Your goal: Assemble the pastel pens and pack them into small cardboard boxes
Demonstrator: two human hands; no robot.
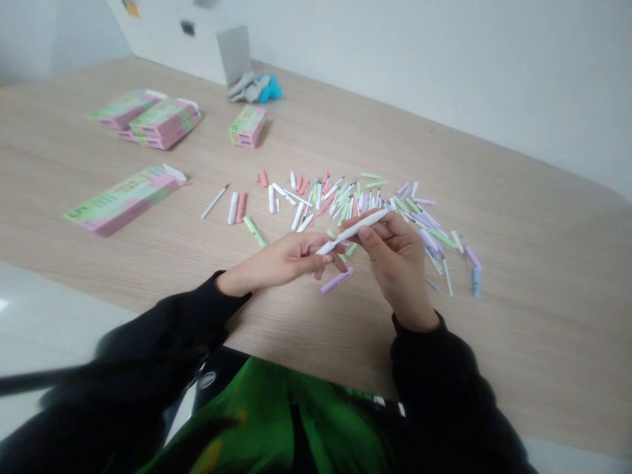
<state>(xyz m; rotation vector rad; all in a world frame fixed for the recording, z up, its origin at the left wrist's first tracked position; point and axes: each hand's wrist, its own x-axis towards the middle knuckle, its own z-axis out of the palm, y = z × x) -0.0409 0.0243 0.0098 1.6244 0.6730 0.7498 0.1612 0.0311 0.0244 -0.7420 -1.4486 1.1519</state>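
Above the desk [533,316], the left hand [296,255] and the right hand [399,263] have their fingers closed on the two ends of a white pen [363,226]; the step seems to be fitting or parting its pieces, which calls for good alignment. Loose pen parts [297,216] crowd the space behind, a purple piece [336,281] lies below, and a pink-green box [128,197] lies well apart.

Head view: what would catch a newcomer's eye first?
Probably the colourful pen parts scattered across the middle of the table. At their near edge, the left hand and right hand hold a white pen. Pink-and-green boxes stand out toward the left.
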